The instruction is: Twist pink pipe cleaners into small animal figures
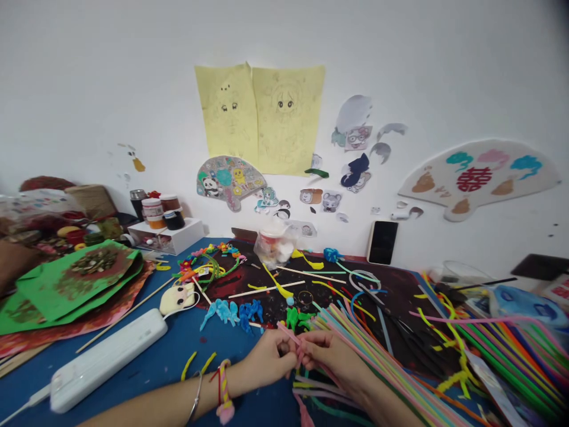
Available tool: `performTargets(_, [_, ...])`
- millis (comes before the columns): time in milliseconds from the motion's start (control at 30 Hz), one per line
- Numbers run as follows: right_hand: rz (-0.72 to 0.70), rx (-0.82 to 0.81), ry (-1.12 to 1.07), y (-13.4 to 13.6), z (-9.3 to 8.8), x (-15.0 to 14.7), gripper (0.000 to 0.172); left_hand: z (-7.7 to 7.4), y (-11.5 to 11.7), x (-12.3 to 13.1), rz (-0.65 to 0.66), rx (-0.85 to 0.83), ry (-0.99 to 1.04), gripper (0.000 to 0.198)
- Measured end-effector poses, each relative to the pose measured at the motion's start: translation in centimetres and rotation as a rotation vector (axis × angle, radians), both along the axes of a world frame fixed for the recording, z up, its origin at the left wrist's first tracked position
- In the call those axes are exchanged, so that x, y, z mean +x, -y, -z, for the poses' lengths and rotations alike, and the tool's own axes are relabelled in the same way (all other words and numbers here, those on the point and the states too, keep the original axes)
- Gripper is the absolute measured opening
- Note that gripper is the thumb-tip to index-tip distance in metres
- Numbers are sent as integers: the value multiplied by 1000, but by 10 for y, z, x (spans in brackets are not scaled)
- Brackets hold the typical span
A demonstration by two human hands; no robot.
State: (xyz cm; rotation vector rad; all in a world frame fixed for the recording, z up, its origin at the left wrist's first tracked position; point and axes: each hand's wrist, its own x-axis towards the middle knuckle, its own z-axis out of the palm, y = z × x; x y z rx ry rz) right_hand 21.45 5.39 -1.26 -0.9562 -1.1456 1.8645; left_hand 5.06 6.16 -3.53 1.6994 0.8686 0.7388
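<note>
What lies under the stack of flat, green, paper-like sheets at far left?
A red-and-pink patterned sheet shows along the lower right edge of the green sheets. Whatever else lies beneath is covered by the stack and can't be seen.

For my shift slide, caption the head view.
Left hand and right hand pinch a pink pipe cleaner beside a pastel bundle.

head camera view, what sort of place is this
Probably a craft corner: fuzzy craft stems lie bundled on the blue table, with lidded jars nearby and yellow sheets of drawings on the wall.
</note>
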Motion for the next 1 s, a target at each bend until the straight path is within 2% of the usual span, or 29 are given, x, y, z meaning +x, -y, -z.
performTargets(300, [32,26,21,1,-5,1,32,0,-1,0,-7,-50,28,16])
performTargets(533, [44,18,48,-1,-5,5,32,-5,1,3,-47,-63,49,10])
performTargets(667, [40,34,36,-2,-3,6,33,-6,1,4,-93,-74,115,20])
performTargets(800, [136,-10,-6,-3,-1,4,39,-8,1,4,-114,-30,99,34])
performTargets(1000, [160,-18,-35,-6,3,4,44,-15,3,4,-76,-48,94,36])
